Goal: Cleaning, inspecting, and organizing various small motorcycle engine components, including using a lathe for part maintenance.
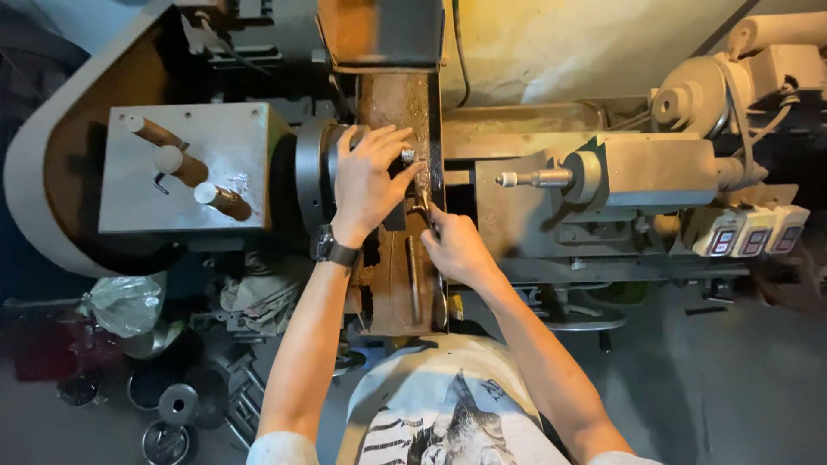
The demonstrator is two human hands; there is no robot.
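— Looking down, what fills most of the view?

— A grey metal lathe point(551, 207), running left to right. Its headstock box point(185, 168) with three stubby levers sits on the left, the tailstock point(642, 168) on the right with its pointed centre point(530, 179) aimed left.

— And between them?

— The round chuck point(312, 172), and a rusty brown carriage point(401, 258) running towards the person.

— Where are the hands?

— The left hand point(366, 181), a dark watch point(332, 247) on its wrist, lies spread with fingers splayed over the chuck face, fingertips by a small shiny workpiece point(408, 156) sticking out of it. The right hand point(457, 245) is curled closed around a slim metal tool point(424, 205), just below the workpiece, over the carriage.

— Anything smaller?

— Three white switch boxes point(754, 230) at the far right, a crumpled plastic bag point(127, 301) and round metal parts point(168, 422) on the floor at lower left.
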